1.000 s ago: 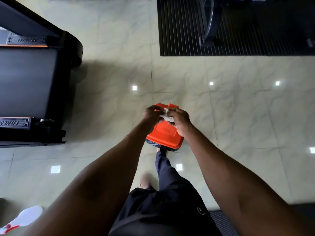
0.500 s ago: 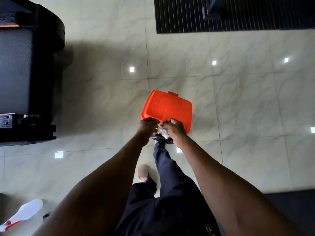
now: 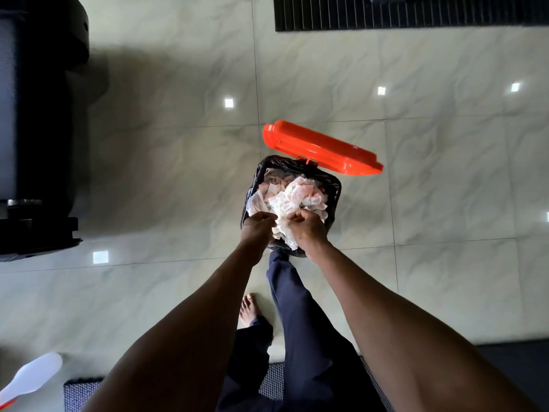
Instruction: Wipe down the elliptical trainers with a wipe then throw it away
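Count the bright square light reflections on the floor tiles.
5 whole: one left of the bin by the dark machine, one above the lid, two upper right, and a sliver cut off at the right edge. Arms may hide others.

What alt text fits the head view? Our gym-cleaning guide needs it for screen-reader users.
Seen from above, a person's left hand and right hand hold a crumpled white wipe over an open bin lined with a black bag and full of used wipes. Its orange lid stands raised above a pale tiled floor.
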